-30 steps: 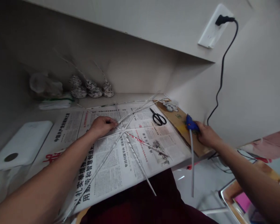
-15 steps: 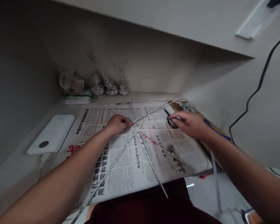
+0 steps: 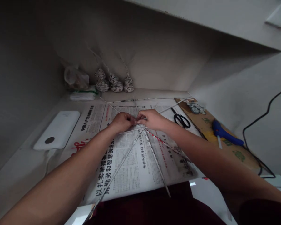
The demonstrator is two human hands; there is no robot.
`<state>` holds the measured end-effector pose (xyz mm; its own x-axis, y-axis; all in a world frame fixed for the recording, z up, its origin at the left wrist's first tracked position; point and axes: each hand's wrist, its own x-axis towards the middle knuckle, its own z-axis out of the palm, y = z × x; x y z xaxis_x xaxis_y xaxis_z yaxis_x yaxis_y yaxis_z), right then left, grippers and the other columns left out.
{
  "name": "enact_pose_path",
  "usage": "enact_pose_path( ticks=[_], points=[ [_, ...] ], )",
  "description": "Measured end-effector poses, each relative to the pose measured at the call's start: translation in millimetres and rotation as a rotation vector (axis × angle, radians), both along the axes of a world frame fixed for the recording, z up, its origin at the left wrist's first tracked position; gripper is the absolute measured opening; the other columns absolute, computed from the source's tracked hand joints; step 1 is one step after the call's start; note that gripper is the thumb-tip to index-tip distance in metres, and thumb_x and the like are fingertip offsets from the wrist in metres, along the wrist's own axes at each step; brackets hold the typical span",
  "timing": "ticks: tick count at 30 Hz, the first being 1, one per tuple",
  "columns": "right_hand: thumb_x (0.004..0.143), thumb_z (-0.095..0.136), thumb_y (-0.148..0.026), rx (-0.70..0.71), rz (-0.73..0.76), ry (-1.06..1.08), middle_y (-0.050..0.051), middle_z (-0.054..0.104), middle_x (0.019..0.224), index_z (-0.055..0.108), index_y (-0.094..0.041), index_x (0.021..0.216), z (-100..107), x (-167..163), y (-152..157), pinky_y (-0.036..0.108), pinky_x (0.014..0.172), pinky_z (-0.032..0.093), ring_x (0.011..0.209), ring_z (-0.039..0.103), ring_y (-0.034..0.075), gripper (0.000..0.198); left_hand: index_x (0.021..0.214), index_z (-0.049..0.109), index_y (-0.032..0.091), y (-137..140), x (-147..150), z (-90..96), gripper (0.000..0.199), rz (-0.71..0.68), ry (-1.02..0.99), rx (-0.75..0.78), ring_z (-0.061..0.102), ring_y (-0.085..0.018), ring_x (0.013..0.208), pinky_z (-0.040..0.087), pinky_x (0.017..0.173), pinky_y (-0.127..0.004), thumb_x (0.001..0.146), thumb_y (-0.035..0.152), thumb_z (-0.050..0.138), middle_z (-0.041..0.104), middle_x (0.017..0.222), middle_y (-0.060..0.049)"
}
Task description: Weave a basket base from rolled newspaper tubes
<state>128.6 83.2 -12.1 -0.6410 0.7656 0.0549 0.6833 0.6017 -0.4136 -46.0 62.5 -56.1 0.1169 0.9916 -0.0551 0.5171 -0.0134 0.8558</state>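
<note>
Centrally, the left hand (image 3: pixel 123 122) and right hand (image 3: pixel 152 119), fingers closed to a pinch, grip the paper strips (image 3: pixel 145 132) beside their crossing; scissors (image 3: pixel 176 114) lie at three o'clock, the glue gun (image 3: pixel 227 135) farther out.

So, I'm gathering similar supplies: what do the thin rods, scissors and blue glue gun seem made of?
Thin rods: apparently rolled paper, probably newsprint, matte; pale surfaces carry dark, print-like flecks.
Scissors: probably metal, given the slim pointed blades; the dull black handles could be plastic-coated.
Blue glue gun: probably smooth plastic, judging by its evenly colored body; gloss is hard to tell.
</note>
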Motion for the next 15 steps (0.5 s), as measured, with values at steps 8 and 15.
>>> enact_pose_path(
  ticks=[8, 15],
  points=[
    [0.081, 0.064, -0.021, -0.098, -0.033, -0.065, 0.003, 0.072, 0.085, 0.073, -0.016, 0.089, 4, 10, 6, 0.023, 0.066, 0.039, 0.077, 0.061, 0.014, 0.013, 0.072, 0.073, 0.014, -2, 1, 3.0, 0.023, -0.020, -0.007, 0.032, 0.055, -0.015, 0.057, 0.039, 0.056, -0.025, 0.070, 0.035, 0.063, 0.064, 0.057, -0.001],
    [0.077, 0.063, -0.022, -0.211, -0.016, -0.190, 0.002, 0.072, 0.085, 0.073, -0.017, 0.088, 10, 15, 10, 0.021, 0.062, 0.038, 0.074, 0.061, 0.014, 0.016, 0.072, 0.071, 0.016, 0, 1, -1.6, 0.013, -0.044, -0.027, 0.077, 0.062, -0.016, 0.068, 0.045, 0.066, -0.025, 0.066, 0.026, 0.066, 0.072, 0.073, -0.003]
  ],
)
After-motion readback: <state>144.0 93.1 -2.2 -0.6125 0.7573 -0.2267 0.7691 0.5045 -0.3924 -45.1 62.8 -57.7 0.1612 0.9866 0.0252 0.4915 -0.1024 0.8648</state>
